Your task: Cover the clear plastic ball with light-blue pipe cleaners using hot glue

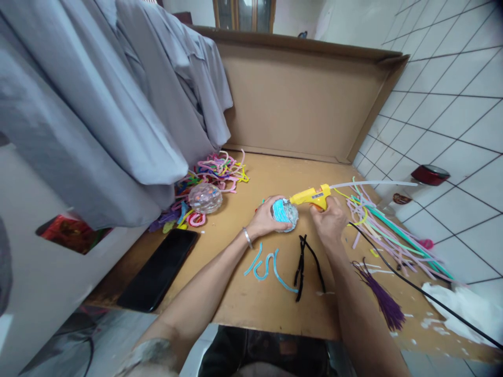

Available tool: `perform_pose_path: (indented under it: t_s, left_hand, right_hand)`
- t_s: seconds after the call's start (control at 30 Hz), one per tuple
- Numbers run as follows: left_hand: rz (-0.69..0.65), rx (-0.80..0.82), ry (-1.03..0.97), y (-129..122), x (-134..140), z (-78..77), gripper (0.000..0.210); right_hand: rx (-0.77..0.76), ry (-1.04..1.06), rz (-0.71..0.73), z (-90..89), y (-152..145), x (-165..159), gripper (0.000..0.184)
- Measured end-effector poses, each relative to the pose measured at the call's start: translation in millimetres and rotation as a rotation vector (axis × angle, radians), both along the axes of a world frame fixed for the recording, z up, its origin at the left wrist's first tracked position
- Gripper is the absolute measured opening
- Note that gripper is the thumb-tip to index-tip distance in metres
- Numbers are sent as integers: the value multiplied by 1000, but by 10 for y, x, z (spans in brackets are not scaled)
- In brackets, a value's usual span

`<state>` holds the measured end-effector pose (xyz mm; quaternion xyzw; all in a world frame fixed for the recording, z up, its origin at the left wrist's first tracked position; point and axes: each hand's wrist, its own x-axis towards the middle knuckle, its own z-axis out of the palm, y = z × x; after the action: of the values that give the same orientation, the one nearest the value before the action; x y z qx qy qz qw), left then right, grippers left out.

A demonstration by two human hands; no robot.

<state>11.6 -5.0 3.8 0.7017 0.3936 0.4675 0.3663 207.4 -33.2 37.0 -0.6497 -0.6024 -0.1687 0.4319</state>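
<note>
At mid-frame, your left grip (267, 219) clasps the ball (281, 212), part blue-covered, part seemingly left to cover; your right grip (330, 220) holds the glue gun (311, 197).

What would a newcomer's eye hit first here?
Probably the bright yellow glue gun in the right hand, near centre, its nozzle at the blue-banded ball in the left hand. Next, the big grey garments at upper left and the colourful tangle of strands beside them.

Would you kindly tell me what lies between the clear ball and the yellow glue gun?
Between them, the head view shows tabletop, then the left hand holding a ball with blue strips.
</note>
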Motion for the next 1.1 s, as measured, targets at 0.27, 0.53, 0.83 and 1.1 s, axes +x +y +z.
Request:
perform_pose_path:
  t_s: [0.27,0.53,0.83,1.1]
  left_hand:
    - [-21,0,-11,-14,4,23,82]
    - [-16,-28,-8,-25,3,44,82]
    - [-13,-21,-3,-21,5,29,83]
    - [-27,-15,-2,-19,9,40,83]
  right_hand:
    - [12,8,10,1,3,-4,12]
    - [7,16,22,49,12,17,10]
    - [20,3,49,43,16,35,10]
    - [16,20,61,40,11,29,10]
